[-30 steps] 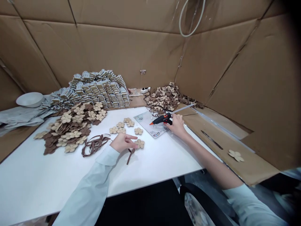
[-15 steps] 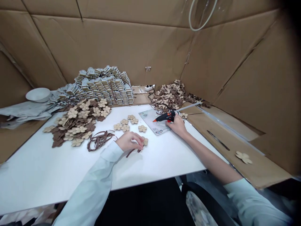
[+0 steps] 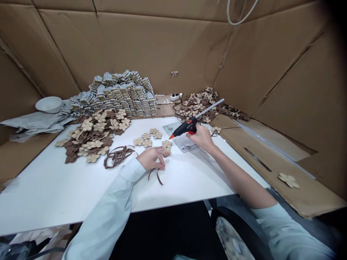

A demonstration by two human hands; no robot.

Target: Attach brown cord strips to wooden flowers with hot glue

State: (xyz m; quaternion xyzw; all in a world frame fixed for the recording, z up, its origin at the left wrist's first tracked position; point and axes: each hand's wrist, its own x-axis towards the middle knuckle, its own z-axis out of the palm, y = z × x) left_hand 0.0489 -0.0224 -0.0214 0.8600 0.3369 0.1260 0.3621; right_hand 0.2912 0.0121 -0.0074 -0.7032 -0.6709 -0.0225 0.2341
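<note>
My right hand (image 3: 202,138) grips a black and orange glue gun (image 3: 186,127) with a long glue stick in its back. Its orange nozzle points down and left, just above a beige felt flower (image 3: 166,144). My left hand (image 3: 152,159) is closed in a pinch on a thin brown cord (image 3: 159,177), whose two ends hang below the fingers. One fingertip reaches a second flower, mostly hidden, below the first. Several beige flowers (image 3: 146,136) lie behind this hand. A tangle of brown cords (image 3: 118,157) lies to its left.
On the white table (image 3: 81,195) a heap of beige and brown flowers (image 3: 93,133) sits left. Behind it are stacked small packets (image 3: 124,95) and a white bowl (image 3: 49,104). A printed sheet (image 3: 187,146) lies under the glue gun. More flowers (image 3: 202,101) pile up back right. Cardboard walls surround the table.
The glue gun has lifted off the sheet and moved left and nearer, its nozzle now by the flowers. My left hand's pinch has turned, and the cord ends now hang down more.
</note>
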